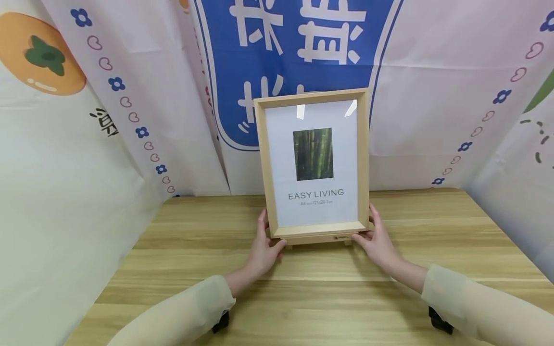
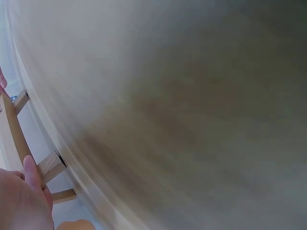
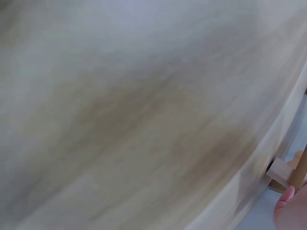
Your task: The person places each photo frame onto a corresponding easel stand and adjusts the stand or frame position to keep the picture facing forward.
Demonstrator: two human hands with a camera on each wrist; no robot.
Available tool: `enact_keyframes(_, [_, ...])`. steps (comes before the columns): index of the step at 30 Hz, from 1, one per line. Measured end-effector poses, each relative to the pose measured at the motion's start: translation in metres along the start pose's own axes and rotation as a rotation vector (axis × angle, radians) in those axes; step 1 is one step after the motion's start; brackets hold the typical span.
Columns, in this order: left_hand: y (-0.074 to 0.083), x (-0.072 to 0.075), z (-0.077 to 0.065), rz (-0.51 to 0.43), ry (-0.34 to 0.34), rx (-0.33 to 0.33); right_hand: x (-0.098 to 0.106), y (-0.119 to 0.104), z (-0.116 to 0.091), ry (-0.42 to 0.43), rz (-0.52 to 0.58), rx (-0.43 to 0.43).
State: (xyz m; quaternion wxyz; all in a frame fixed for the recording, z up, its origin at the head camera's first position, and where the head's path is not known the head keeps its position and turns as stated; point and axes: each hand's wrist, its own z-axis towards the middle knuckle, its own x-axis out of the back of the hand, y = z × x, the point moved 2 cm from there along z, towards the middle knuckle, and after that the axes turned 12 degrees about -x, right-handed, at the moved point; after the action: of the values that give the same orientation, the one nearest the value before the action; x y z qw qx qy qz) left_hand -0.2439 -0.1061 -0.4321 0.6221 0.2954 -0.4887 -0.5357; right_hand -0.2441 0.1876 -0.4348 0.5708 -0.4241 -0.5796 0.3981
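Observation:
A light wooden picture frame [image 1: 320,229] stands upright, leaning slightly back, on a small wooden easel [image 1: 316,239]. Behind its glass is a white sheet with a bamboo picture [image 1: 313,154] and the words "EASY LIVING". My left hand [image 1: 263,253] grips the left end of the easel's ledge, thumb in front and fingers reaching behind the frame's edge. At the opposite end my right hand [image 1: 382,247] holds the ledge in the same way. Short easel legs [image 2: 52,166] show beside the left hand in the left wrist view; one more leg [image 3: 279,171] appears by the right fingers.
The wood-grain table [image 1: 320,307] spreads under both forearms. A white printed cloth [image 1: 433,120] with a blue panel [image 1: 225,96] hangs close behind the frame, and similar cloth walls [image 1: 56,192] border the sides.

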Motion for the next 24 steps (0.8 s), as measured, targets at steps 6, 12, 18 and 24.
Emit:
enact_keyframes(6, [-0.001, -0.003, 0.004, -0.029, -0.022, 0.002, 0.004, 0.001, -0.005, 0.014, 0.003, -0.006])
enact_keyframes(12, [-0.002, -0.005, 0.008, -0.042, -0.036, 0.024, 0.006, 0.002, -0.010, 0.023, 0.000, -0.004])
enact_keyframes(18, [-0.001, -0.005, 0.009, -0.048, -0.034, 0.043, 0.005, 0.003, -0.011, 0.026, 0.021, -0.012])
enact_keyframes(24, [-0.002, -0.007, 0.010, -0.047, -0.039, 0.028, 0.007, 0.002, -0.013, 0.035, 0.029, -0.015])
